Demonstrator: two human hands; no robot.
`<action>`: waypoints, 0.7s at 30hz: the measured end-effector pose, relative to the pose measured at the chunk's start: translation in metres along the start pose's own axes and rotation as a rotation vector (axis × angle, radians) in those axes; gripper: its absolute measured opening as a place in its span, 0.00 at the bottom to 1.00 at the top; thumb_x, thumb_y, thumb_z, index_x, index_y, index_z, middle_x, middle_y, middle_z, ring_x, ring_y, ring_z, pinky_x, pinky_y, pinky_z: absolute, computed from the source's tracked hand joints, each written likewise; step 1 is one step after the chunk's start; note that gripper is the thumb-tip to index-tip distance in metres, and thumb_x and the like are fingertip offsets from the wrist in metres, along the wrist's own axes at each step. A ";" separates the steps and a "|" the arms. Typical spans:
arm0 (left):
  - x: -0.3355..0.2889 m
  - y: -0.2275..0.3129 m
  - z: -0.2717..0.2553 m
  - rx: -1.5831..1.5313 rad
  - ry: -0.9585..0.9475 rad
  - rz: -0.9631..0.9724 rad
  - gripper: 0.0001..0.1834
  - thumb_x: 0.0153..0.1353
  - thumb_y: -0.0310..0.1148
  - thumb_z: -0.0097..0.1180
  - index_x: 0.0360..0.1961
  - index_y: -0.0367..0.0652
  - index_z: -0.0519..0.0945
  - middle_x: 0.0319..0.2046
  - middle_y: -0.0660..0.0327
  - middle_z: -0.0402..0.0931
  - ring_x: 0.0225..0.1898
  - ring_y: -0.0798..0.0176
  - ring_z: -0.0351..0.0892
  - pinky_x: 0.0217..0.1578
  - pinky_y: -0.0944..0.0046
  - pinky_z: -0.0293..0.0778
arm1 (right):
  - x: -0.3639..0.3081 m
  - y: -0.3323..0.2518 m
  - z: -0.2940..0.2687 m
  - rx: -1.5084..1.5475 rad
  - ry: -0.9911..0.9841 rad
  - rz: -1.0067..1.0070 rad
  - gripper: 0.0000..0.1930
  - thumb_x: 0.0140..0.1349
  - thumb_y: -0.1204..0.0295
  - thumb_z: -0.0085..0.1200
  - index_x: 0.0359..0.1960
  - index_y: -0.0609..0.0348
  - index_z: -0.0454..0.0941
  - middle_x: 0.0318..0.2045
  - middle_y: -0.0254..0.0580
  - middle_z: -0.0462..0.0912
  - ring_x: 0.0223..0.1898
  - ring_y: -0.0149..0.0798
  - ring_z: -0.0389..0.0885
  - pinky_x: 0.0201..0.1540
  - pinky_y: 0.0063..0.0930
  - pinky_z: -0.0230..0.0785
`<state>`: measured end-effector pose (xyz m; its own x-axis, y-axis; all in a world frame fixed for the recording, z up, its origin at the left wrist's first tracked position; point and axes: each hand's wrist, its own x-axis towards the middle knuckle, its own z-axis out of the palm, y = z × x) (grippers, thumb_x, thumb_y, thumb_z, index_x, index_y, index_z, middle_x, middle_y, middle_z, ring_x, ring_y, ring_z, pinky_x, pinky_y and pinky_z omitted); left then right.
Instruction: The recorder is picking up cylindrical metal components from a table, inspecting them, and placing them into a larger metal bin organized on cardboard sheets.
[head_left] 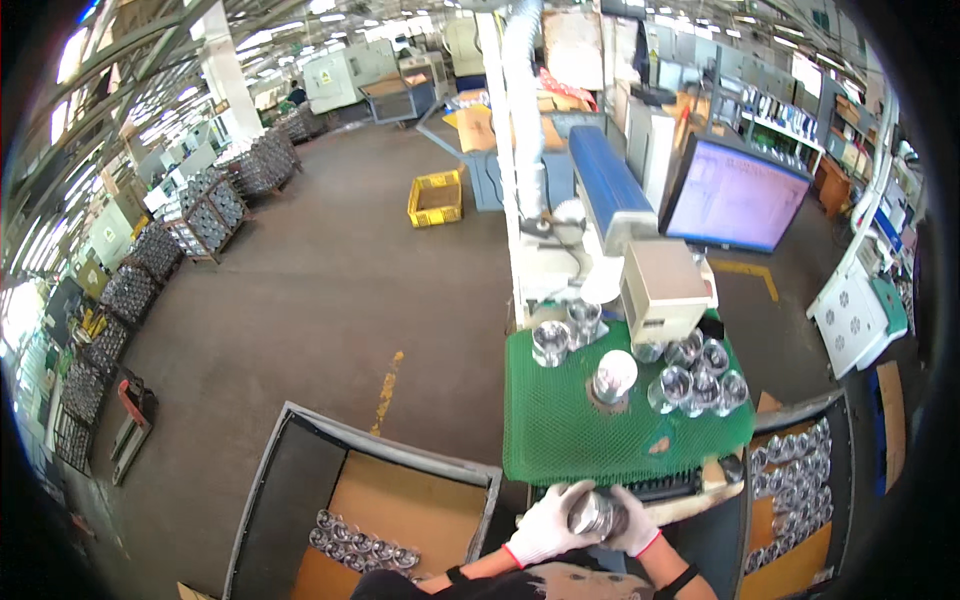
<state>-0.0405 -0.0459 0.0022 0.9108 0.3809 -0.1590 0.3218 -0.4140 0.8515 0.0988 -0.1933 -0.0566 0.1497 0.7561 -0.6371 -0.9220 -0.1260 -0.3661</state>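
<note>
In front of my body, just off the near edge of a green mesh mat, both hands hold one shiny metal cylindrical part. My left hand, in a white glove with a red cuff, is closed around its left side. On its other side is my right hand, gloved the same way, with its fingers around the part. Another metal cylinder stands alone on the mat, brightly lit on top. Two similar pieces are at the mat's far left, and a group of several sits at its right.
A beige box-like unit and blue machine arm rise behind the mat, beside a monitor. Bins with cardboard and rows of metal parts flank me, left and right. A yellow crate lies on the floor.
</note>
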 end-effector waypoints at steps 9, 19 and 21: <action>-0.001 -0.035 -0.011 0.200 0.157 -0.006 0.50 0.40 0.47 0.73 0.65 0.44 0.64 0.59 0.45 0.65 0.57 0.43 0.72 0.55 0.51 0.73 | 0.041 -0.048 0.049 -0.430 0.012 0.204 0.13 0.65 0.66 0.55 0.46 0.58 0.77 0.40 0.36 0.83 0.40 0.35 0.83 0.44 0.36 0.77; -0.097 -0.085 0.006 0.427 0.356 -0.643 0.34 0.53 0.59 0.57 0.55 0.47 0.76 0.43 0.48 0.79 0.46 0.44 0.79 0.48 0.50 0.74 | 0.228 -0.119 0.086 -2.410 -0.064 -1.100 0.07 0.50 0.67 0.52 0.24 0.53 0.80 0.27 0.47 0.82 0.31 0.49 0.82 0.34 0.44 0.74; -0.115 -0.081 0.014 0.351 0.327 -0.773 0.36 0.54 0.61 0.57 0.56 0.47 0.76 0.47 0.44 0.77 0.49 0.42 0.77 0.50 0.49 0.73 | 0.263 -0.125 0.080 -2.369 0.044 -1.258 0.05 0.48 0.71 0.53 0.28 0.53 0.79 0.32 0.47 0.81 0.37 0.49 0.81 0.39 0.42 0.73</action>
<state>-0.1675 -0.0676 -0.0552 0.3065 0.8504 -0.4276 0.9216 -0.1527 0.3568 0.2250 0.0727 -0.1236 0.0262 0.9698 0.2425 0.9980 -0.0114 -0.0621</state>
